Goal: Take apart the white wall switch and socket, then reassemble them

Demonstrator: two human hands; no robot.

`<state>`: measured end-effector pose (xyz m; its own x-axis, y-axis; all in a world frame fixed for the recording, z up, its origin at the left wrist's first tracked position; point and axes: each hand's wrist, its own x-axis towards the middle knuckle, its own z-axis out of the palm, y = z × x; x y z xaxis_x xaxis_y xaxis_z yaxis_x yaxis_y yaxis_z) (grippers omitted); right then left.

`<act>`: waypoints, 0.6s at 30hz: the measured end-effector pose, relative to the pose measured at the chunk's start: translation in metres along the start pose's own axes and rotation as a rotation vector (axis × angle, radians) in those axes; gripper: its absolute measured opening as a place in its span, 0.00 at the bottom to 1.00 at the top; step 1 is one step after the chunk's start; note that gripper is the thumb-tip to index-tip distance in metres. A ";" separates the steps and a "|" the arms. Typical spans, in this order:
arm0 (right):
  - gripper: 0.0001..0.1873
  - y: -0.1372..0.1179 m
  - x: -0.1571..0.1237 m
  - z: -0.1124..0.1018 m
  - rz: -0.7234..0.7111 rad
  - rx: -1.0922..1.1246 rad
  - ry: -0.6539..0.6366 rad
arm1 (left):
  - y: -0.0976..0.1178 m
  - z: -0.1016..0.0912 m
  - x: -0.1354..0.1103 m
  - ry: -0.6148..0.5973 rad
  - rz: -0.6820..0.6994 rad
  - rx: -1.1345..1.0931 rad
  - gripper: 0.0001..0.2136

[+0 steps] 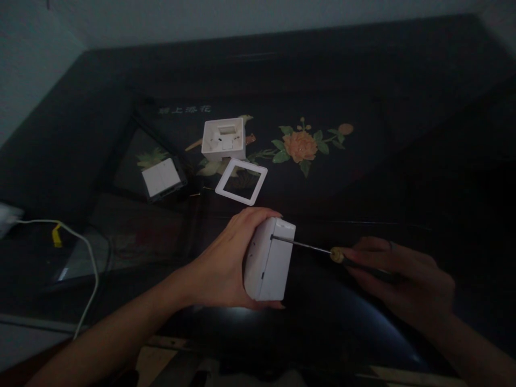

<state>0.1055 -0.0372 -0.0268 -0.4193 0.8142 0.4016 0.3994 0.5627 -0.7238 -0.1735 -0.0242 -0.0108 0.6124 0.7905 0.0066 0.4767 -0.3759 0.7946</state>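
Note:
My left hand (226, 263) is wrapped round a white wall switch box (278, 269), held on edge with its side seam facing right. In my right hand (407, 279) is a screwdriver (310, 247) with a dark handle and a yellowish collar. Its tip meets a small dark slot at the seam near the top of the box. Beyond my left hand lies a square white frame (221, 189). Behind that frame sits an open white back box (223, 153). Further left rests a switch insert (161, 177) with a white face and dark edges.
Small screws (197, 193) lie left of the frame on the dark glossy table (382, 188), which bears a painted flower (300, 146). A white cable (91, 252) with a yellow tag (57, 236) runs down the left side.

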 end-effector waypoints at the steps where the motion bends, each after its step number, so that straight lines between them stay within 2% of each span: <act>1: 0.24 0.001 0.001 0.000 -0.017 0.017 -0.030 | 0.001 0.000 0.001 -0.034 0.020 -0.008 0.47; 4: 0.21 0.004 -0.002 -0.006 -0.023 0.020 -0.072 | 0.002 -0.002 0.002 -0.074 0.034 -0.058 0.48; 7: 0.20 0.012 -0.009 -0.014 0.153 0.023 0.053 | -0.002 -0.012 0.002 -0.019 -0.018 -0.086 0.49; 10: 0.14 0.016 -0.008 -0.014 0.340 0.193 0.143 | -0.008 -0.021 0.002 -0.033 -0.043 -0.104 0.49; 12: 0.12 0.012 -0.001 -0.007 0.434 0.343 0.133 | -0.010 -0.024 0.002 -0.046 -0.060 -0.136 0.50; 15: 0.16 0.000 0.011 0.010 0.570 0.565 0.046 | -0.011 -0.023 0.002 -0.052 -0.051 -0.189 0.50; 18: 0.17 -0.014 0.020 0.023 0.646 0.734 0.052 | -0.007 -0.019 0.001 -0.071 -0.009 -0.221 0.52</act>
<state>0.0729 -0.0323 -0.0214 -0.2542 0.9496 -0.1832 -0.0743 -0.2081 -0.9753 -0.1885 -0.0110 -0.0048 0.6554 0.7544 -0.0374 0.3375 -0.2483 0.9080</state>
